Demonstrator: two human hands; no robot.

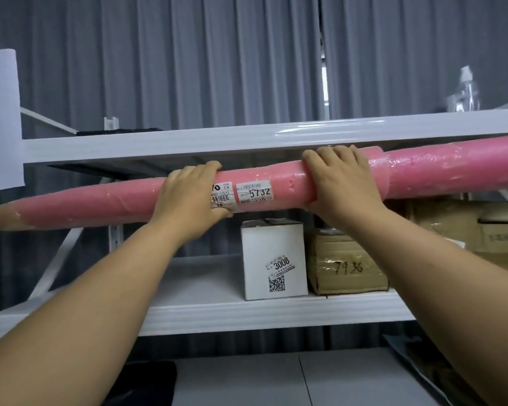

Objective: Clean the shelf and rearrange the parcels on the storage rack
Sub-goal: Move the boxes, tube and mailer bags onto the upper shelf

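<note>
Your left hand (192, 197) and right hand (339, 183) both wrap around the long pink parcel (276, 183), flanking its middle labels so it balances. It hangs tilted just before the upper shelf's front edge (159, 142), above the white box (273, 259) on the lower shelf.

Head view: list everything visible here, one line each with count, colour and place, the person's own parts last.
pink roll parcel: 1, pink with white labels, one reading 5732, held across the rack front, tilted up to the right.
white box: 1, white, label 3008 and a QR code, middle shelf.
cardboard box: 1, brown, handwritten number, right of the white box.
other cardboard parcels: several, brown, middle shelf far right.
upper shelf: 1, white, just above the roll.
clear bottle: 1, transparent, upper shelf right.
curtain: grey, behind the rack.
paper sheet: 1, white, left edge.
left hand: 1, grip on the roll left of the labels.
right hand: 1, grip right of the labels.
</note>
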